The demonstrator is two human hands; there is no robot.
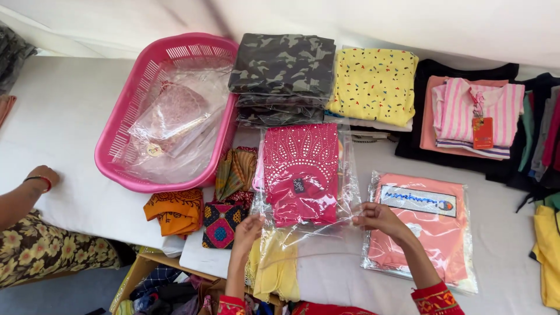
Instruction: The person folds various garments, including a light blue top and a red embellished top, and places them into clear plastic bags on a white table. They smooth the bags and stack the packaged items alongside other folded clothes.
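Note:
A folded bright pink garment with silver stud rows [300, 172] lies inside a clear plastic bag [348, 175] on the white table. My left hand [249, 226] pinches the bag's near left corner. My right hand [376, 216] pinches its near right corner, and the bag's open edge stretches between them. Under the bag's near end lies a pale yellow cloth [274, 265]. Beside my right hand rests a bagged peach garment [429, 233] with a printed label strip.
A pink plastic basket [125, 119] holding clear bags sits at left. Camouflage [283, 64], yellow dotted [373, 84] and pink striped [478, 114] folded clothes line the back. Orange [175, 211] and patterned [224, 219] cloths lie near the front. Another person's arm [26, 195] rests at far left.

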